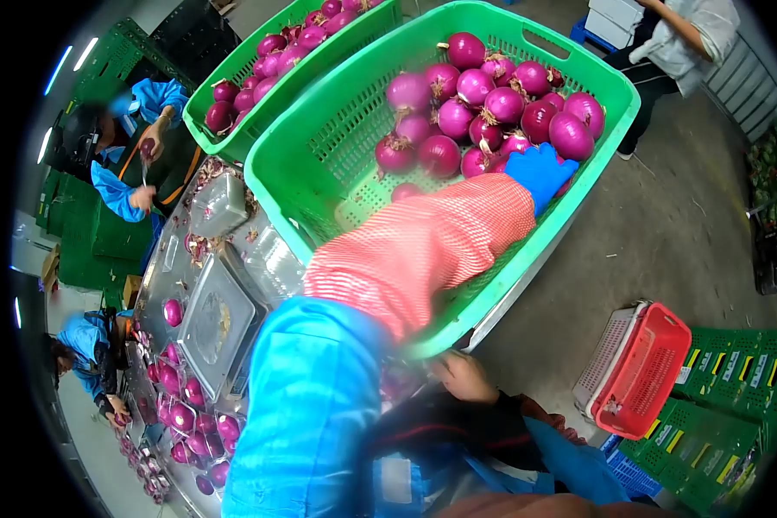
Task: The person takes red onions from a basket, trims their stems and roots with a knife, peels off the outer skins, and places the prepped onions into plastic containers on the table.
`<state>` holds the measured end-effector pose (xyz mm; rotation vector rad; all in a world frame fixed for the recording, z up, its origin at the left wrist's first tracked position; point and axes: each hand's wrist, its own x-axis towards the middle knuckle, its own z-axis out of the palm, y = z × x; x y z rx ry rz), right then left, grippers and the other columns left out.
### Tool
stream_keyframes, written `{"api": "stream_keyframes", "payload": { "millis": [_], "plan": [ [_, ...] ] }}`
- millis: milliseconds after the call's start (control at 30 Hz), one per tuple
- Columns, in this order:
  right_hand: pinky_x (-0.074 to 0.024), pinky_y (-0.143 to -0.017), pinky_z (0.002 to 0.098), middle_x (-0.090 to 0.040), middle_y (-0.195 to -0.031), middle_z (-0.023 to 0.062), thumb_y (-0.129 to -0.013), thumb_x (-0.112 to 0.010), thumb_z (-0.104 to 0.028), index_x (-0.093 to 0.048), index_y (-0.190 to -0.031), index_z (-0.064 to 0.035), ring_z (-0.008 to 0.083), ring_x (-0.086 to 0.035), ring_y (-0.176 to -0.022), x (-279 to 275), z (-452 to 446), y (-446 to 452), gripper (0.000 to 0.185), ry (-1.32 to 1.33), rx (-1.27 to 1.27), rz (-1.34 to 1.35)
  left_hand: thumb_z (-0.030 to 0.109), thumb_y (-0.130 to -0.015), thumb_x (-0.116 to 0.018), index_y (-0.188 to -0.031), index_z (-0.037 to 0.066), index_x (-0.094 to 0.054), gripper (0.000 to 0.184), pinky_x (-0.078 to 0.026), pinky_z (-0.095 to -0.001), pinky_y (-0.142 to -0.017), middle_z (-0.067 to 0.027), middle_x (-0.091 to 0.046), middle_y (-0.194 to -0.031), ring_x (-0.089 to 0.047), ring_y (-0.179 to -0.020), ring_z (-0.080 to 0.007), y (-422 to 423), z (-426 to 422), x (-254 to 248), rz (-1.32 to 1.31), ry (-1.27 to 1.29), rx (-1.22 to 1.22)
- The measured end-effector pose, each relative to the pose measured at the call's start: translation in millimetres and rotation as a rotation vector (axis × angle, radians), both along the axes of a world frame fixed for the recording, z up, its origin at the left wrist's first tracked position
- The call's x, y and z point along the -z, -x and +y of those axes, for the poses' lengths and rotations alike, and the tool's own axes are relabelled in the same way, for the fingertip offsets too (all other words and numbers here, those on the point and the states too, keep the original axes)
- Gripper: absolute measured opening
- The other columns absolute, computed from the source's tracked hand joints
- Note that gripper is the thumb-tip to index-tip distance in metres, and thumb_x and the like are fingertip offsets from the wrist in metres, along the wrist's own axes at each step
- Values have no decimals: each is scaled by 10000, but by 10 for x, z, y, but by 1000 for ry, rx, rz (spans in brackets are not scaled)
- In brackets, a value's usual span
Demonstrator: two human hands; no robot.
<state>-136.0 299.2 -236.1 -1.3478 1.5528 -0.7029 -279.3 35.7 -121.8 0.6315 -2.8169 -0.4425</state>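
the left hand [537,177], in a blue glove, reaches into the large green basket [272,203] in the upper middle of the frame. it is bent over the red onions [473,87] at the basket's right side, touching one onion [566,180]; its fingertips are partly hidden, so i cannot tell how firmly they close. a red checked cuff [423,246] and a blue sleeve [306,397] cover the arm.

the onions are heaped toward the upper right of the basket, with its lower left floor showing. a bare hand [464,377] is near the basket's bottom corner; i cannot tell whether it is the person's right hand, or how its fingers stand.

a second green basket [200,129] of onions is just beside, upper left. on the tabletop [154,289], left, are a scale [216,321] and packed onions [181,418].
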Motion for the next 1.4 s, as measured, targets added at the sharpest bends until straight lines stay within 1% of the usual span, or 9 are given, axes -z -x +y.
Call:
{"api": "stream_keyframes", "payload": {
  "millis": [267, 333, 433, 667, 767, 900, 1033, 1233, 1400],
  "plan": [
    [-506, -738, 423, -646, -992, 186, -912, -583, -197, -629, -1068, -60, 376, -628, -878, -126, 137, -58, 213, 205, 76, 46, 309, -681, -757, -1301, 181, -472, 694, -512, -477, -885, -238, -543, -1197, -592, -1062, -403, -471, -80, -435, 82, -191, -51],
    [-503, -718, 420, -642, -952, 170, -907, -591, -190, -628, -1010, -48, 367, -628, -851, -117, 212, -92, 180, 287, 73, 48, 340, -629, -830, -1361, 109, -387, 885, -492, -407, -943, -199, -540, -1227, -538, -1186, -326, -846, -117, -798, 165, -515, -104],
    [-500, -703, 420, -637, -940, 161, -898, -606, -174, -626, -1000, -43, 361, -627, -832, -407, 261, -115, 168, 341, 34, -41, 126, -797, -745, -1435, 134, -282, 789, -546, -385, -851, -165, -483, -1292, -587, -1110, -292, -1647, -31, -1138, 547, -1094, -68],
    [-481, -648, 330, -595, -879, 153, -836, -607, -23, -627, -1057, -9, 278, -616, -729, -1174, 164, -409, 222, 552, 102, -146, 313, -841, -708, -1452, 78, -275, 785, -542, -384, -871, -144, -504, -1320, -597, -1123, -281, -3524, 845, -1142, 763, -1562, -25],
    [-474, -638, 329, -592, -886, 153, -839, -587, -1, -627, -1061, -7, 271, -610, -719, -1289, 42, -585, 226, 676, 137, 11, 370, -786, -752, -1398, 62, -374, 782, -414, -407, -1047, -185, -477, -1375, -530, -1219, -292, -3986, 1273, -842, 737, -1217, -152],
    [-492, -588, 380, -573, -902, 114, -708, -630, -7, -613, -1077, -48, 303, -610, -681, -1480, -101, -811, 372, 815, 50, 323, 87, -788, -760, -1378, 44, -411, 686, -468, -352, -975, -86, -529, -1288, -548, -1153, -196, -4359, 1800, -562, 796, -1045, -271],
    [-486, -555, 347, -532, -828, 83, -683, -664, -23, -616, -1066, -64, 249, -600, -628, -1526, -116, -1043, 388, 876, -2, 514, 70, -798, -750, -1390, 41, -394, 691, -470, -356, -973, -88, -526, -1295, -547, -1155, -200, -4490, 2089, -515, 862, -1187, -309],
    [-510, -582, 346, -592, -862, 95, -728, -664, -27, -614, -1092, -72, 245, -630, -679, -964, -72, -1066, 370, 714, 63, 515, 78, -794, -758, -1388, 49, -391, 699, -482, -345, -952, -89, -537, -1269, -558, -1133, -199, -4727, 2236, -365, 838, -1131, -419],
    [-495, -712, 341, -628, -950, 116, -840, -654, -128, -554, -1268, -75, 242, -622, -811, -1205, 39, -1148, 443, 551, 101, 8, 130, -793, -773, -1422, 67, -356, 758, -499, -339, -921, -100, -527, -1279, -555, -1141, -206, -4741, 2211, -397, 816, -1324, -610]
  ]
}}
